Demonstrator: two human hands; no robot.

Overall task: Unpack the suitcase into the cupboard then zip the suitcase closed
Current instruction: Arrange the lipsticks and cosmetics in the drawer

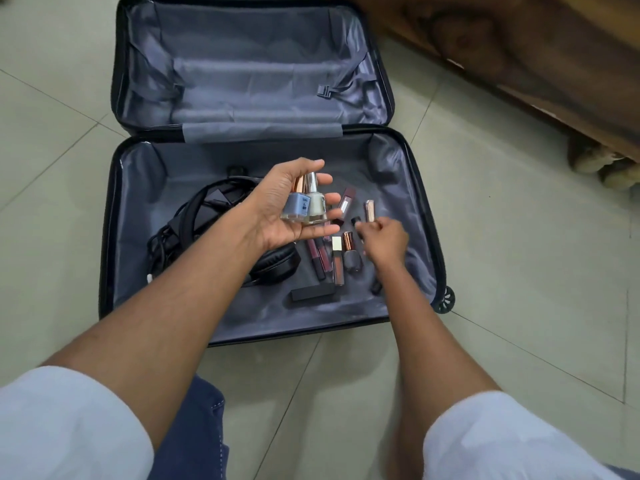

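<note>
There was only the one view, from a camera worn on the person's head, and it looked steeply down and forward over both bare forearms at the open suitcase [249,140] on the tiled floor [519,271]. It sat close, so the case filled the middle of the wide, bowed picture, with the left hand [294,206] and right hand [384,240] near the centre. A wooden cupboard [519,57] edged the upper right corner, and the white sleeves [65,424] crowded the bottom corners.

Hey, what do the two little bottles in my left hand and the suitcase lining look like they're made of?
Blue bottle and pale bottle: probably glossy glass, with see-through bases and shiny metallic-looking caps. Suitcase lining: thin grey woven fabric, probably synthetic; it creases and has a faint sheen.
</note>
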